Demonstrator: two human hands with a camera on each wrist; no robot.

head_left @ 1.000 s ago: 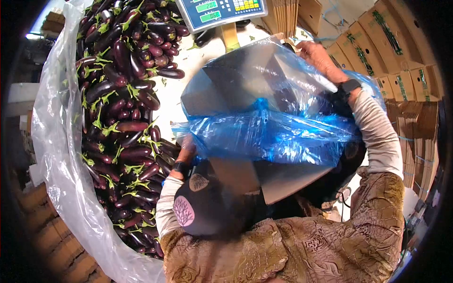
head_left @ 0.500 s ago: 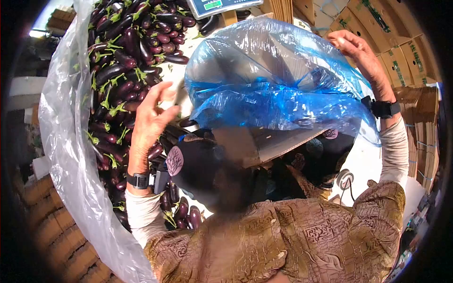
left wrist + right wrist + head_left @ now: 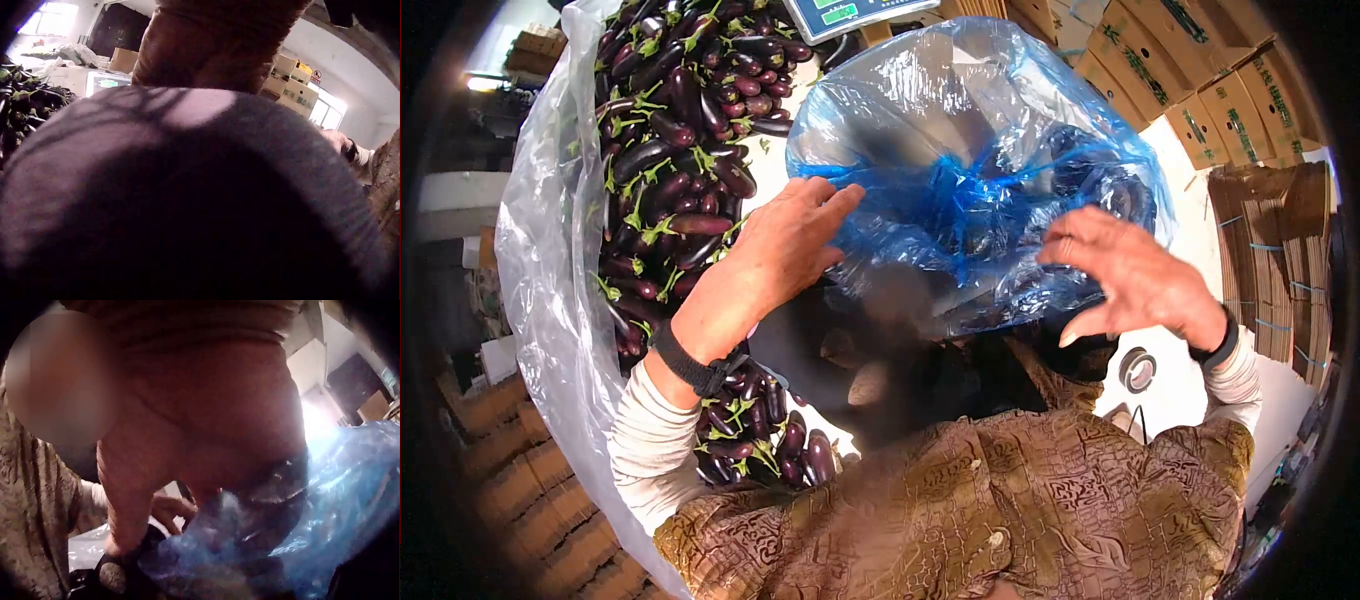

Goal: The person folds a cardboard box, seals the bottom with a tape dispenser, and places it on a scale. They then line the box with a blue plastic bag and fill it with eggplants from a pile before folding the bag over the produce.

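A blue plastic bag (image 3: 960,180) is spread over a cardboard box, whose near part is covered by the film in the head view. At the bag's left edge, the left hand (image 3: 785,240) has its fingers extended, lightly bent; whether they touch the film cannot be told. The right hand (image 3: 1135,270) is at the bag's right side, thumb and fingers spread apart. In the right wrist view, blue film (image 3: 337,500) lies beside and below the right hand (image 3: 181,444). Dark cloth fills most of the left wrist view.
Purple eggplants (image 3: 670,190) are heaped at the left beside clear plastic sheeting (image 3: 550,230). A scale (image 3: 850,15) stands at the top. Folded cartons (image 3: 1270,270) are stacked at the right, and a roll of tape (image 3: 1138,371) lies near the person's right arm.
The bag's near edge has come down over the box's near side. Both hands have moved toward the body, and the left hand has also moved right, to the bag's edge.
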